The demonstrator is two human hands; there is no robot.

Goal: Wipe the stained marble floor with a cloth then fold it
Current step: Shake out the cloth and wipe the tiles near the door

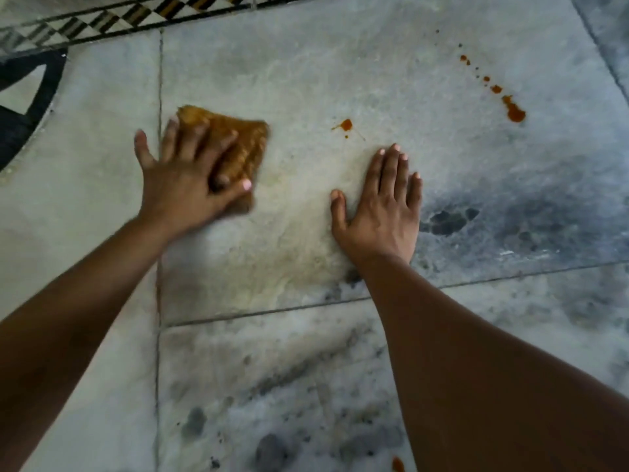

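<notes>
Marble floor (306,63), grey and mottled, carries orange-brown stains: a small splash (345,125) just beyond the right hand (379,212), and a trail of drops (510,107) well off to that hand's right. The right hand lies flat on the stone, fingers spread, holding nothing. Well to its left, the left hand (183,178) presses palm-down, fingers splayed, on a stained brownish cloth (238,148) lying on the floor.

Grey marble floor (340,63), orange stains (515,114) spattered upper right, one blot (346,124) mid-slab; a cloth (238,148) lies flat left, right hand (381,209) planted beside.
</notes>
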